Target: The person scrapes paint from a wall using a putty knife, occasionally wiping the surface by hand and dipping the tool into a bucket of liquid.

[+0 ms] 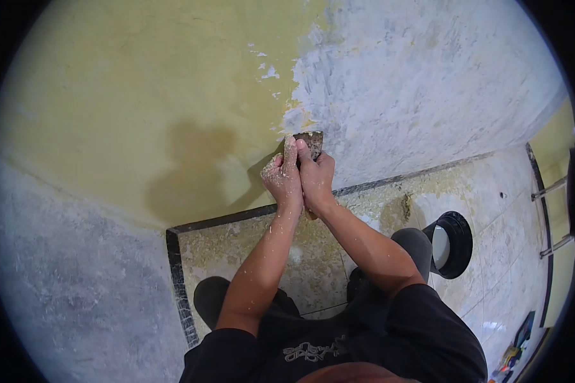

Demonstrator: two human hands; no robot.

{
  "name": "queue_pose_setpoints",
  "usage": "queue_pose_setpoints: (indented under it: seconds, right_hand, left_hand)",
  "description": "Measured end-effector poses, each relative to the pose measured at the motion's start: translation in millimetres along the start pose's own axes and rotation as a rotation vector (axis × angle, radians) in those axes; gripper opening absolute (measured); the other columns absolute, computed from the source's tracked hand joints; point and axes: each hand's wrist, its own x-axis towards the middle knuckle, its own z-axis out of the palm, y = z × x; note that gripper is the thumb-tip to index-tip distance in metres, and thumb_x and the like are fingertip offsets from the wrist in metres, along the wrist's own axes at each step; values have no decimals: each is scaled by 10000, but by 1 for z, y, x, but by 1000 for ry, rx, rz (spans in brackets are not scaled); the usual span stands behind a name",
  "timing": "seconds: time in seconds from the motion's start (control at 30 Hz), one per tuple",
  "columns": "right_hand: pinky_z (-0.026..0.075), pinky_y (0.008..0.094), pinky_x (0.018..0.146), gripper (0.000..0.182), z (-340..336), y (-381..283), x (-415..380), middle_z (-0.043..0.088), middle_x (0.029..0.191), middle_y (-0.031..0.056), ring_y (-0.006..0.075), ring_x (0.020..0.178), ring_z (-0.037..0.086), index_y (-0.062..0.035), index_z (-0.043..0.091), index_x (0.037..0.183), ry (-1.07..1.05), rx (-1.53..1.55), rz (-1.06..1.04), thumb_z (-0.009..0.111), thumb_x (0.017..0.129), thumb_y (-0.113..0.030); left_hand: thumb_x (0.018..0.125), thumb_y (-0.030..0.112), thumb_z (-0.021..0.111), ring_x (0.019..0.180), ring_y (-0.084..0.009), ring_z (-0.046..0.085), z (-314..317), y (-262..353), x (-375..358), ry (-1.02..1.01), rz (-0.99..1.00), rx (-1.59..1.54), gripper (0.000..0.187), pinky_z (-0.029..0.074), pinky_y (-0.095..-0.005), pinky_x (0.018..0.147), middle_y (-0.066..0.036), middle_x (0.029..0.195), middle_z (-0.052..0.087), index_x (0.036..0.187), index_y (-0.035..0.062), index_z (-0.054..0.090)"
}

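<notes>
Both my hands are closed on one scraper [312, 142], whose dirty flat blade rests against the wall at the edge between yellow paint [223, 76] and the bare whitish surface [415, 83]. My left hand [282, 175] is on the left side, its fingers dusted with paint crumbs. My right hand [317, 177] grips from the right, with the thumb along the blade. Below the wrists the end of a wooden handle [310, 214] shows; the rest of it is hidden by the hands. Ragged white patches [269, 72] break the yellow paint above the blade.
Paint crumbs cover the tiled floor [313, 274] below the wall, along a dark skirting strip [236, 219]. A black bucket [453, 246] with pale liquid stands by my right knee. Another scraped wall [76, 274] is at left. Colourful items [510, 357] lie at lower right.
</notes>
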Motion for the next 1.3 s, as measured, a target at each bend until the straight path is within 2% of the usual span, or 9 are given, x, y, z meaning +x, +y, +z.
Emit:
queue_pose_setpoints:
  seconds: [0.07, 0.13, 0.27, 0.37, 0.47, 0.63, 0.87, 1.0, 1.3]
  right_hand:
    - [394, 274, 539, 335, 0, -3, 2, 581, 695, -1, 72, 627, 459, 1, 609, 774, 2, 12, -11, 627, 945, -287]
    - [413, 282, 561, 319, 2, -2, 2, 599, 699, 12, 79, 639, 471, 21, 619, 793, -4, 51, 3, 631, 937, -263]
    - [436, 291, 590, 299, 3, 7, 14, 623, 710, 29, 88, 655, 487, 43, 627, 842, -60, 24, -106, 635, 924, -244]
    - [441, 295, 598, 306, 6, -14, 10, 618, 698, 27, 87, 662, 490, 45, 627, 859, -109, -30, -84, 630, 922, -254]
    - [461, 292, 643, 296, -2, 17, 8, 632, 760, 35, 95, 709, 520, 42, 623, 912, -125, -46, -44, 603, 945, -251]
    - [481, 279, 729, 281, -18, 43, 4, 646, 928, 62, 116, 809, 564, 32, 594, 1032, -175, 107, 33, 553, 986, -242]
    - [469, 268, 674, 257, -7, 41, 0, 631, 859, 32, 89, 754, 543, 26, 583, 983, -113, 68, -46, 551, 990, -229]
    - [471, 264, 663, 248, -6, 27, -3, 640, 842, 31, 90, 740, 547, 29, 592, 968, -98, 71, -49, 570, 978, -218]
    - [465, 263, 657, 267, -7, 33, 3, 634, 817, 26, 84, 733, 536, 25, 599, 949, -119, 81, -45, 572, 976, -239]
  left_hand:
    - [889, 363, 697, 578, -92, 393, 1, 3, 2, 2, -15, -120, 510, 362, -320, 517, -1, 554, 494, 640, -63, 569]
    - [877, 248, 733, 684, -75, 520, -2, 5, 3, -53, -52, -120, 285, 433, -251, 590, -25, 767, 622, 813, -20, 660]
    - [890, 258, 717, 687, -77, 521, 0, 12, 5, -2, 9, -19, 286, 440, -251, 600, -31, 775, 626, 829, -17, 664]
    - [903, 284, 699, 723, -86, 531, -5, 18, 9, -44, 12, -65, 310, 454, -253, 642, -34, 815, 633, 878, -23, 667]
    - [942, 381, 624, 639, -90, 432, -6, -9, 1, 11, 67, -7, 485, 398, -315, 561, 2, 634, 545, 716, -48, 605]
    - [979, 404, 548, 747, -104, 536, -10, -28, -12, -100, -141, -120, 471, 469, -302, 702, -39, 796, 646, 902, -47, 661]
    - [958, 354, 608, 629, -75, 422, -14, -21, -9, -43, -107, -27, 457, 389, -282, 552, 17, 641, 538, 722, -37, 614]
    - [936, 378, 635, 664, -78, 486, -13, -15, -11, -56, -157, -53, 426, 432, -268, 602, -1, 725, 604, 785, -19, 660]
    - [945, 325, 633, 615, -66, 427, -6, -15, -9, 21, -58, -28, 431, 393, -285, 538, 15, 623, 554, 746, -58, 642]
